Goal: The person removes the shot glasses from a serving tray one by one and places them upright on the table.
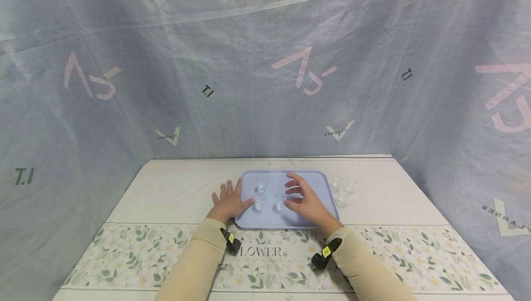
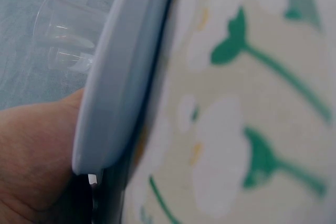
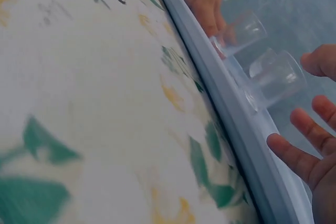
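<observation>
A light blue tray (image 1: 269, 220) lies on the table with three small clear glasses standing on it. Two of them, a back glass (image 1: 261, 186) and a front glass (image 1: 259, 204), are toward the tray's left. My left hand (image 1: 229, 203) lies spread over the tray's left edge, its thumb beside the front glass. Over the right half, my right hand (image 1: 307, 203) has its fingers loosely bent and parted, close to the third glass (image 1: 280, 203). In the right wrist view a gap shows between this glass (image 3: 275, 82) and the fingers (image 3: 294, 158).
Right of the tray, three more clear glasses stand close together, one nearest the tray being a glass (image 1: 335, 183) at its right edge. A floral cloth band (image 1: 166, 250) runs along the front. Grey-blue curtains (image 1: 265, 107) enclose the table at the back and sides.
</observation>
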The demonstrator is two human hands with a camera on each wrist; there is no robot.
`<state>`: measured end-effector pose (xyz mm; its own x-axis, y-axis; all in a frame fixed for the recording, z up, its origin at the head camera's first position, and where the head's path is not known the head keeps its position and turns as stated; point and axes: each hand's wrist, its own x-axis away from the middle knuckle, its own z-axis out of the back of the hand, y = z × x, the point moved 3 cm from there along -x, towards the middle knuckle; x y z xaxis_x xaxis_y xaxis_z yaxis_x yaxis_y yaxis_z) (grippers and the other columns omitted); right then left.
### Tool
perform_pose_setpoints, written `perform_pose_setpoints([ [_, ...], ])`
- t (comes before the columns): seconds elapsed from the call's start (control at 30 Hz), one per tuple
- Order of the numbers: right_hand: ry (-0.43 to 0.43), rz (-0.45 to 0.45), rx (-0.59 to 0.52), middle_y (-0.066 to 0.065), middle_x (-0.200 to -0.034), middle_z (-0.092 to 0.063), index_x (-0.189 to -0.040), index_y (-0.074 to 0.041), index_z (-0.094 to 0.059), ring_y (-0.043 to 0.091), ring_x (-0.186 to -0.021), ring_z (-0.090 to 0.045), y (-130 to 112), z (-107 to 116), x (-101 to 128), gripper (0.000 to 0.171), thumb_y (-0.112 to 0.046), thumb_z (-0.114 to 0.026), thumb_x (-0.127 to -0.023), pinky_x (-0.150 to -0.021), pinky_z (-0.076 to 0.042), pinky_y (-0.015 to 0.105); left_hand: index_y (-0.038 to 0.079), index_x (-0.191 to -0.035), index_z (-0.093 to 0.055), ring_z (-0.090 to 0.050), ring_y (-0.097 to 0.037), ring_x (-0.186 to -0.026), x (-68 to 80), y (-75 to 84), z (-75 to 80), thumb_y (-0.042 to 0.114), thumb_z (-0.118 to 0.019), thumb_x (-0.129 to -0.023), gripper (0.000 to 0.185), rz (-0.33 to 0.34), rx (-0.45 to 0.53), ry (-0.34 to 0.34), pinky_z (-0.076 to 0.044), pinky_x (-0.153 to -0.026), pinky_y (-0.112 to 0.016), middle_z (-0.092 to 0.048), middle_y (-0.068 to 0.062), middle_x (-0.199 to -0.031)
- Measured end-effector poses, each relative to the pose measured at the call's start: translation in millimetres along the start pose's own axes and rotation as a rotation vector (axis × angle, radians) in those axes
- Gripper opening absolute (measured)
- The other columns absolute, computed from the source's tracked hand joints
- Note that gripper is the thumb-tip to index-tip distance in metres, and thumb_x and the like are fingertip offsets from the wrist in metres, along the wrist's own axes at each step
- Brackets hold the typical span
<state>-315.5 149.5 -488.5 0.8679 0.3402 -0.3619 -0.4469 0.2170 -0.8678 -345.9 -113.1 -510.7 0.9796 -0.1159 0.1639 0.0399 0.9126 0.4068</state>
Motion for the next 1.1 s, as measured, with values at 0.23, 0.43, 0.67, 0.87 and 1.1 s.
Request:
perform_pose_setpoints([
  [0.23,-0.02,0.002,-0.002,0.031,-0.127,-0.052,-0.151,-0.004,-0.038,0.046,-0.112,-0.059,-13,-11,3,0.078,0.008,-0.076,-0.084,-0.092,-0.054,0.054,0.012,-0.164,-0.005,0.008,-0.047,-0.152,-4.7,-3.8,-4.5,0.062,-0.052,-0.097,0.096,-0.009,-0.004,0.011,0.007,-0.115,-0.07,0.004,-0.028,-0.166],
  [0.43,-0.018,0.024,0.021,0.035,-0.12,-0.055,-0.148,0.002,-0.04,0.05,-0.106,-0.06,-34,-14,6,0.073,0.011,-0.074,-0.084,-0.089,-0.053,0.06,0.013,-0.164,-0.005,0.009,-0.047,-0.152,-9.2,-7.1,-7.9,0.064,-0.052,-0.096,0.097,-0.015,-0.004,0.022,0.007,-0.114,-0.071,0.004,-0.028,-0.166],
  [0.67,0.008,0.055,0.043,0.032,-0.113,-0.057,-0.145,0.002,-0.043,0.048,-0.1,-0.063,-32,-16,5,0.069,0.014,-0.072,-0.084,-0.084,-0.056,0.055,0.013,-0.164,-0.003,0.011,-0.046,-0.152,-10.1,-6.6,-7.7,0.064,-0.051,-0.096,0.097,-0.01,0.002,0.011,0.009,-0.114,-0.07,0.006,-0.027,-0.166],
  [0.87,0.024,0.068,0.067,0.027,-0.111,-0.059,-0.144,0.002,-0.044,0.044,-0.099,-0.064,-32,-15,2,0.069,0.015,-0.073,-0.082,-0.083,-0.057,0.05,0.013,-0.164,-0.003,0.011,-0.046,-0.152,-11.6,-7.2,-8.2,0.065,-0.052,-0.096,0.098,-0.007,-0.003,0.015,0.008,-0.114,-0.07,0.005,-0.027,-0.166],
  [1.1,0.016,0.064,0.044,0.034,-0.112,-0.057,-0.146,0.007,-0.04,0.052,-0.101,-0.062,-29,-12,-2,0.07,0.015,-0.071,-0.084,-0.085,-0.054,0.059,0.013,-0.164,-0.003,0.011,-0.046,-0.152,-8.7,-5.5,-6.0,0.064,-0.052,-0.097,0.097,-0.004,-0.005,0.017,0.008,-0.115,-0.07,0.005,-0.027,-0.166],
])
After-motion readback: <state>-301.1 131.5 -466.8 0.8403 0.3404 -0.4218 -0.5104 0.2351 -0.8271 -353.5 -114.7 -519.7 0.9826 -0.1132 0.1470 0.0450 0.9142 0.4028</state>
